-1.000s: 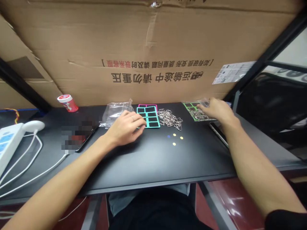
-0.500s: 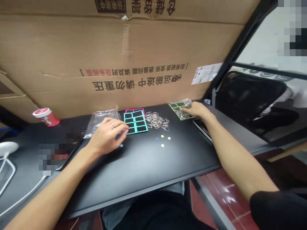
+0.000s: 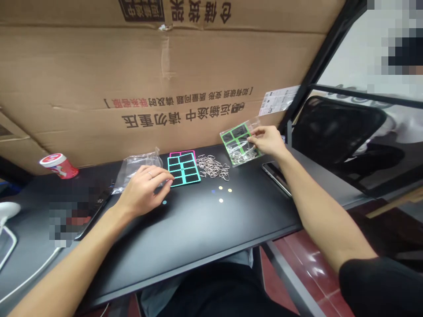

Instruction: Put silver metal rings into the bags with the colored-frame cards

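My right hand (image 3: 268, 140) pinches a clear plastic bag (image 3: 240, 144) that holds a green grid card and metal rings, lifted off the black table (image 3: 198, 224) at the back right. My left hand (image 3: 143, 190) rests on the table with curled fingers, its fingertips by the near left corner of a cyan grid card (image 3: 183, 169). A pink card (image 3: 181, 153) peeks out behind the cyan one. A heap of loose metal rings (image 3: 213, 167) lies to the right of the cyan card. Small coloured dot stickers (image 3: 220, 193) lie on the table in front of the rings.
A big cardboard sheet (image 3: 165, 83) stands along the table's back. An empty clear bag (image 3: 137, 169) lies left of the cards. A red can (image 3: 58, 166) stands far left. A phone (image 3: 276, 175) lies under my right forearm. A dark phone (image 3: 95, 204) lies left, and a black chair (image 3: 343, 136) stands right.
My right hand has lifted the bag with the green card off the table and tilted it up. My left hand has drawn back a little from the cyan card. The view swung right.
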The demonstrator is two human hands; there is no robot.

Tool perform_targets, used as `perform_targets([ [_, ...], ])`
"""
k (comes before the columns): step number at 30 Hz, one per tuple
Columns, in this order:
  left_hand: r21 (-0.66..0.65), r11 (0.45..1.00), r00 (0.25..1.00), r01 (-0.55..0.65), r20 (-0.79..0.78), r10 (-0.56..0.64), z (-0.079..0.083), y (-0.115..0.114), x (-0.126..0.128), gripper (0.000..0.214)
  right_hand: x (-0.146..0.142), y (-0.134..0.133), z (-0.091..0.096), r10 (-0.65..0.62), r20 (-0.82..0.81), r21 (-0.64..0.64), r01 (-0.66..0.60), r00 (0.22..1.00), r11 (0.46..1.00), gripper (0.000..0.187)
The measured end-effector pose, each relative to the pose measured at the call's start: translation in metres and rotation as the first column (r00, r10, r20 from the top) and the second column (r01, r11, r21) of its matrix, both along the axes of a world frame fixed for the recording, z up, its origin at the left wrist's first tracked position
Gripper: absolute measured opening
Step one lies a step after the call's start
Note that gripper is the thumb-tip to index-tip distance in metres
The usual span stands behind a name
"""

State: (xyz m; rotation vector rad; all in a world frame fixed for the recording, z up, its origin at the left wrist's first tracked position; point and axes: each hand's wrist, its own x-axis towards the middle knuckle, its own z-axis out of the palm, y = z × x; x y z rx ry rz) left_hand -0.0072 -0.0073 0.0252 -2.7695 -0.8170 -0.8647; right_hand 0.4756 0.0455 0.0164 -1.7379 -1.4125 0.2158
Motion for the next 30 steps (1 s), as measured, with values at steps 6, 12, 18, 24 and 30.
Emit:
perform_targets([
  [6,-0.413,0.909,0.978,0.054,0.204,0.035,0.004,-0.014,0.013,0.029,-0.053,-0.024,0.025,0.327,-0.325,0.201,-0.273,0.887,0.941,0.043],
  [12,-0.84,0.336,0.822,0.426,0.515,0.243,0.008,-0.035,0.037,0.066,-0.136,-0.061,0.021,0.629,-0.54,0.228,-0.623,0.559,0.748,0.04],
  [18,-0.888,0.275,0.805,0.368,0.452,0.384,0.005,-0.039,0.042,0.06,-0.154,-0.079,0.019,0.684,-0.6,0.124,-0.797,0.415,0.592,0.023],
  [24,-0.907,0.283,0.82,0.312,0.408,0.401,-0.002,-0.029,0.035,0.055,-0.151,-0.083,0.018,0.671,-0.683,0.002,-0.917,0.29,0.398,0.03],
  [30,-0.891,0.427,0.858,0.154,0.335,0.389,-0.001,-0.025,0.033,0.058,-0.162,-0.082,0.007,0.554,-0.79,0.067,-0.861,0.264,0.505,0.04],
])
